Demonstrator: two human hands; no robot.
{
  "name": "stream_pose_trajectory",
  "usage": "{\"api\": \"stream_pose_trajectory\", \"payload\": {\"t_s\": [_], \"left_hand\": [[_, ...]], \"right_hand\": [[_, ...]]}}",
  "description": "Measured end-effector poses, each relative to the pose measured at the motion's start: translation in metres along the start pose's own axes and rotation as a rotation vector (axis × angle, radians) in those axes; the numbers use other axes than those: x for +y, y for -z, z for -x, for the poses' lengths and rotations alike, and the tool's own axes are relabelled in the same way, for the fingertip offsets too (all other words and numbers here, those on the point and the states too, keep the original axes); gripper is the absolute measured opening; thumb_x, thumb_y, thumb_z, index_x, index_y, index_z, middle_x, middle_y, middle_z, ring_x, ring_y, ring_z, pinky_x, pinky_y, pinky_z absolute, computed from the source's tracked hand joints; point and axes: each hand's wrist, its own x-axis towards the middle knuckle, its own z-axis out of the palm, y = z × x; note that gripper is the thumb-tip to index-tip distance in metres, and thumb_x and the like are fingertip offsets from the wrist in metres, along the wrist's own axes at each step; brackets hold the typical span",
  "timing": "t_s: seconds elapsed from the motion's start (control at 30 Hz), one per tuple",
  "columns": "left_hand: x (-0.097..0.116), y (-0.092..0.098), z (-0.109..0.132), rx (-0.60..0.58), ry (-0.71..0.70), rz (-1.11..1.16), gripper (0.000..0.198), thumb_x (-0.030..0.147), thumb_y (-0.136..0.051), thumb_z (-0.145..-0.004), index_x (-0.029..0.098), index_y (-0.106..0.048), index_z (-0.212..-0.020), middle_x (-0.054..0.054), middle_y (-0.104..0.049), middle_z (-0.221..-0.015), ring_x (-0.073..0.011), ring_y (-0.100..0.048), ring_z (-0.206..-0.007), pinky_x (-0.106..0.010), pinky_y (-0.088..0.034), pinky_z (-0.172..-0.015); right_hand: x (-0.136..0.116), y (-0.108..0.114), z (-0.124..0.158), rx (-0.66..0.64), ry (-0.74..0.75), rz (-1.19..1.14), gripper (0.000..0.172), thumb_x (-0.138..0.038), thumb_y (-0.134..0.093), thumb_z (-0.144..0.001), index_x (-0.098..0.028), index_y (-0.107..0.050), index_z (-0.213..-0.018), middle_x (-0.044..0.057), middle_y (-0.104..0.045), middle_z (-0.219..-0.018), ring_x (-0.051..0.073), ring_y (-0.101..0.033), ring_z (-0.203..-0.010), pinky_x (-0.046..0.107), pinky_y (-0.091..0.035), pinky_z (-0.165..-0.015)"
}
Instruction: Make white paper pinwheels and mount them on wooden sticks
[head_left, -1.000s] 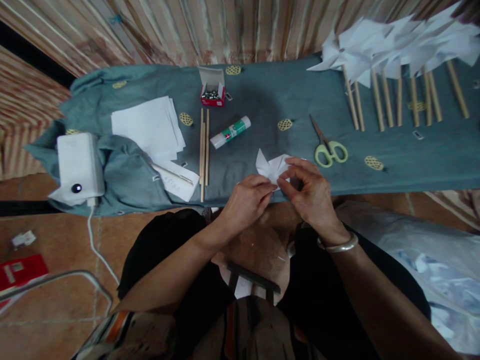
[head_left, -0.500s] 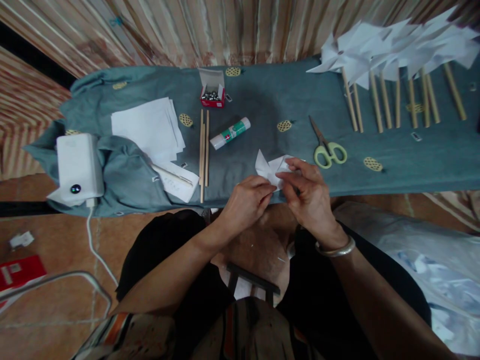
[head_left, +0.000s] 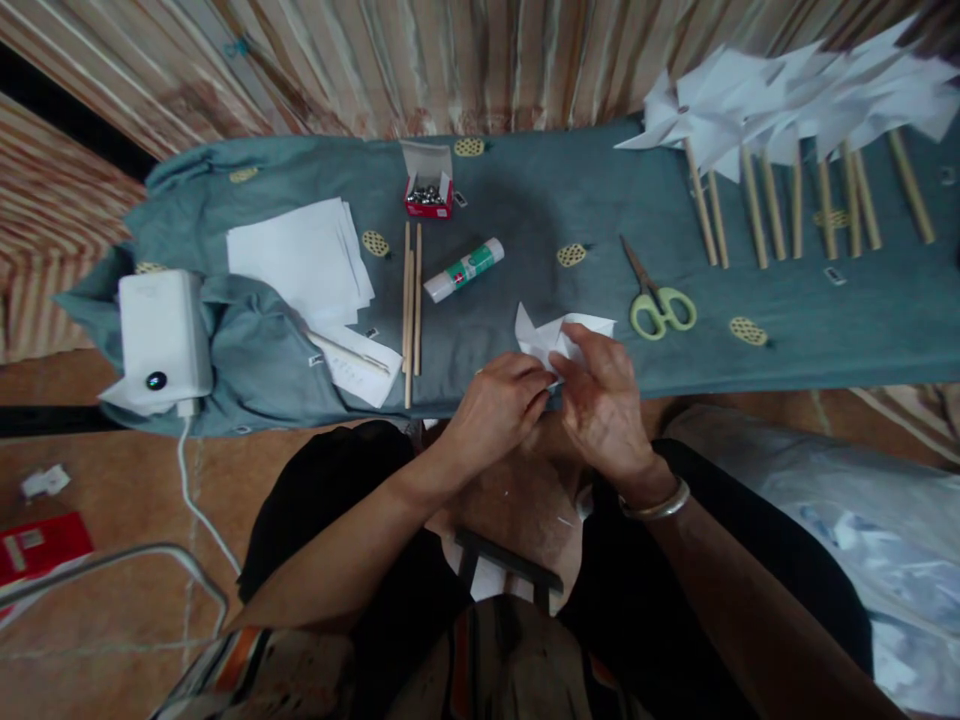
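A white paper pinwheel [head_left: 534, 337], partly folded, is held at the near edge of the cloth-covered table. My left hand [head_left: 501, 405] pinches its lower left side between thumb and fingers. Over its right side, my right hand [head_left: 602, 405] has its fingers bent onto the paper, pressing near the middle; the fingers cover much of the folds. Farther right lie scissors [head_left: 654, 300] with green handles. A glue stick [head_left: 464, 270] rests beyond my left hand, and several thin wooden sticks [head_left: 417, 300] lie to its left.
Finished paper pinwheels [head_left: 720, 100] on wooden sticks lie at the back right. A small red box [head_left: 429, 208] of metal pins stands open at the back. White paper sheets [head_left: 292, 255], a pen [head_left: 345, 350] and a white power bank [head_left: 161, 330] with a cable are at left.
My right hand has shifted left and its fingers have moved in toward the middle of the paper, uncovering the right tip. My left hand keeps its pinch.
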Motion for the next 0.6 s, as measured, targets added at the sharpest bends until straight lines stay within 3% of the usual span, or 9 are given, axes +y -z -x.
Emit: {"api": "stream_pose_trajectory", "payload": {"t_s": [0.23,0.47,0.6], "left_hand": [[0.000,0.000,-0.001,-0.030,-0.017,-0.085,0.016,0.014,-0.053,-0.091,0.014,-0.066,-0.100,-0.008,-0.066,-0.098,-0.0202,-0.062,-0.096,-0.035,-0.053,-0.088],[-0.001,0.001,-0.006,-0.021,-0.014,-0.116,0.015,0.015,-0.055,-0.090,0.014,-0.068,-0.098,-0.007,-0.067,-0.096,-0.0196,-0.063,-0.094,-0.033,-0.053,-0.086],[-0.006,0.005,-0.007,-0.004,-0.021,-0.137,0.016,0.014,-0.057,-0.089,0.015,-0.069,-0.099,-0.007,-0.067,-0.097,-0.0199,-0.063,-0.094,-0.033,-0.053,-0.085]], "right_hand": [[0.001,0.005,0.000,-0.035,-0.031,0.040,0.036,-0.011,-0.045,-0.088,-0.026,-0.062,-0.116,0.009,-0.051,-0.142,0.032,-0.048,-0.129,0.052,-0.043,-0.099],[0.009,0.014,-0.003,0.097,-0.007,0.002,0.034,-0.018,-0.041,-0.095,-0.017,-0.061,-0.123,0.015,-0.063,-0.128,0.028,-0.056,-0.122,0.049,-0.045,-0.103],[0.023,0.022,-0.011,0.075,-0.048,0.051,0.040,-0.023,-0.038,-0.097,-0.012,-0.054,-0.132,0.018,-0.057,-0.137,0.030,-0.048,-0.132,0.052,-0.039,-0.109]]}}
